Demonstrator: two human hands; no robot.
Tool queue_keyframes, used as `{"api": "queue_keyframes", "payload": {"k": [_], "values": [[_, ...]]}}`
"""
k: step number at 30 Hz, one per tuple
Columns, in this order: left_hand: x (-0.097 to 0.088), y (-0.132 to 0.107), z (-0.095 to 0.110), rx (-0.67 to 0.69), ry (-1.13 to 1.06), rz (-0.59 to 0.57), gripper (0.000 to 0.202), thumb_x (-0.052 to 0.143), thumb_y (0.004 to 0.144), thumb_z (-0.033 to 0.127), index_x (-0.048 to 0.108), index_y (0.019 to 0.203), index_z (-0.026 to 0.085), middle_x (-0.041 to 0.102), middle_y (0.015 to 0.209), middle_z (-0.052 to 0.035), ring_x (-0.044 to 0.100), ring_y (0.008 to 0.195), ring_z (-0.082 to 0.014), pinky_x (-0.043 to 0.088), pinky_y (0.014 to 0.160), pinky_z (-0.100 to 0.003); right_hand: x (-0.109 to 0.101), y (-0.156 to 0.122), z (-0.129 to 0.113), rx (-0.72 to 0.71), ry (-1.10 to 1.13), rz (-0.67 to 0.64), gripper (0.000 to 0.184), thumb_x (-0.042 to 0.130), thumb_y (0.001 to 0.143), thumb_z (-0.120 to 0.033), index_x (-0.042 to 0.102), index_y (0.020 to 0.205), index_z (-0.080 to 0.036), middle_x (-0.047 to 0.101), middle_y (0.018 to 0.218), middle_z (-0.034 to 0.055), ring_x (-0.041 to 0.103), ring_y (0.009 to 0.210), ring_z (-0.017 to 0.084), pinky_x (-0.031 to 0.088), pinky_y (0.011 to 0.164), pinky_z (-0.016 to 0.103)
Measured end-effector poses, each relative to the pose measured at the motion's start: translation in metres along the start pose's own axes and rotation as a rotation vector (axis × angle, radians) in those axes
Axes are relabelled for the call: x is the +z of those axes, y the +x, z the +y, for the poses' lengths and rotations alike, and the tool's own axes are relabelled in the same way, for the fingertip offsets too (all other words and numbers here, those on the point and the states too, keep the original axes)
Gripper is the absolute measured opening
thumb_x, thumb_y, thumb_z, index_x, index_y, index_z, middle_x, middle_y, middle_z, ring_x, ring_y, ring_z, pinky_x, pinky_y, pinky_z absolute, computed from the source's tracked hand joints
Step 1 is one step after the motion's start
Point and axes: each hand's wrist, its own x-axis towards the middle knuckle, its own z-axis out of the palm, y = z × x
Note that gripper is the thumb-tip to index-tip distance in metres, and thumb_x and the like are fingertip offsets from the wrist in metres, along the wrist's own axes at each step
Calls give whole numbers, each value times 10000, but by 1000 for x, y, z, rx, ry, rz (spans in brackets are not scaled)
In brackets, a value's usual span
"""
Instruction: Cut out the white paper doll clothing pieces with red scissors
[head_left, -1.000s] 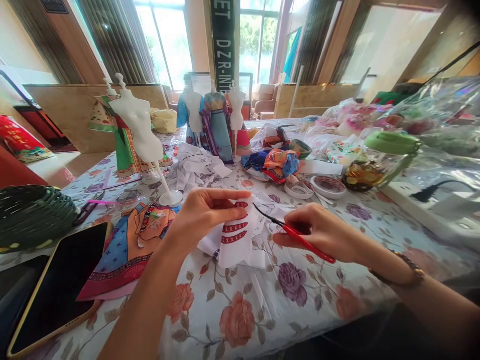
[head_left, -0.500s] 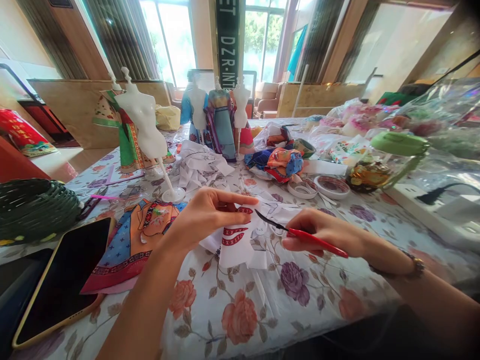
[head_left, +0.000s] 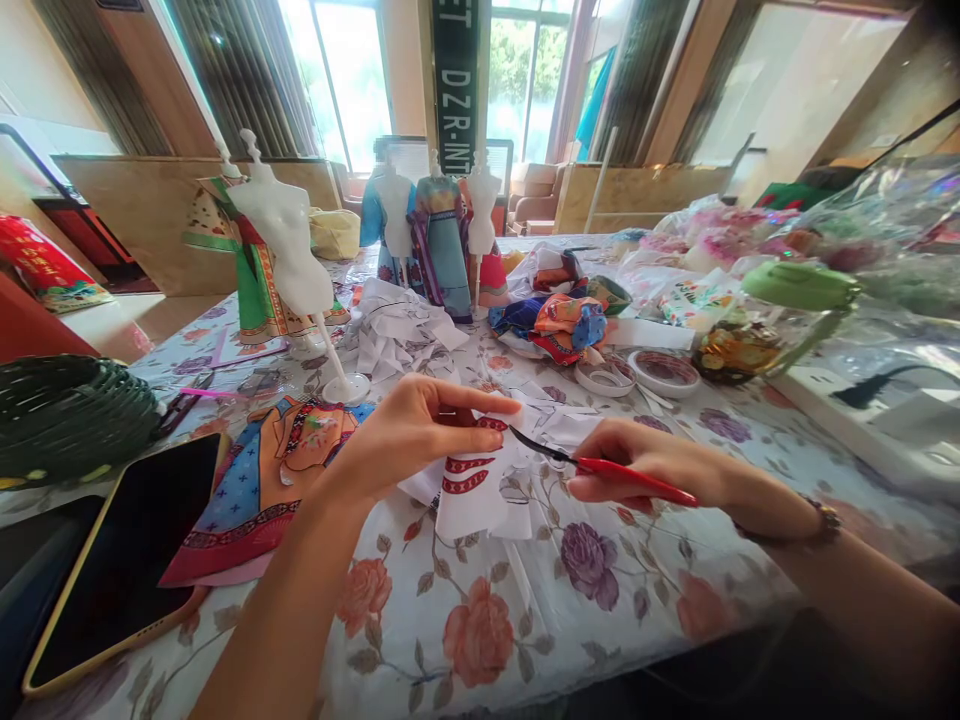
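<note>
Between the thumb and fingers of my left hand (head_left: 427, 425) is pinched a white sheet (head_left: 469, 512) printed with curved red patterned strips; whether it is paper or cloth I cannot tell. My right hand (head_left: 637, 460) is closed around red-handled scissors (head_left: 544, 447), whose dark blades point left at the sheet's upper right edge, close to my left fingertips. More white scraps lie under and behind the sheet. Left of my left forearm rests a small printed garment (head_left: 255, 500) in orange, blue and dark red.
A bare white mannequin (head_left: 289, 245) stands behind my left hand, with dressed mannequins (head_left: 442, 240) farther back. White scraps (head_left: 401, 330), tape rolls (head_left: 664, 373) and bundled colourful cloth (head_left: 555, 325) lie beyond my hands. A phone (head_left: 135, 560) is at left, a power strip (head_left: 862, 430) at right.
The scissors and my right hand have shifted very slightly, and the sheet's lower edge has moved a little left. My left hand keeps its pinch.
</note>
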Motion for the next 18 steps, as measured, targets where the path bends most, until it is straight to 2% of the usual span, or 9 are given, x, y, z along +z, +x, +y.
{"api": "queue_keyframes", "payload": {"k": [12, 18], "values": [[0, -1, 1, -18, 23, -18, 293, 787, 683, 221, 785, 976, 223, 761, 757, -40, 658, 646, -116, 496, 579, -196, -2, -2, -1, -47, 54, -19, 515, 611, 833, -490, 413, 464, -191, 415, 425, -44, 331, 398, 73, 233, 382, 234], [2, -1, 0, -36, 18, -11, 270, 799, 668, 212, 793, 938, 230, 777, 788, -40, 678, 685, -109, 515, 631, -171, -3, -3, -1, -39, 50, -23, 491, 607, 837, -472, 407, 484, -194, 399, 434, -52, 307, 396, 67, 219, 382, 237]]}}
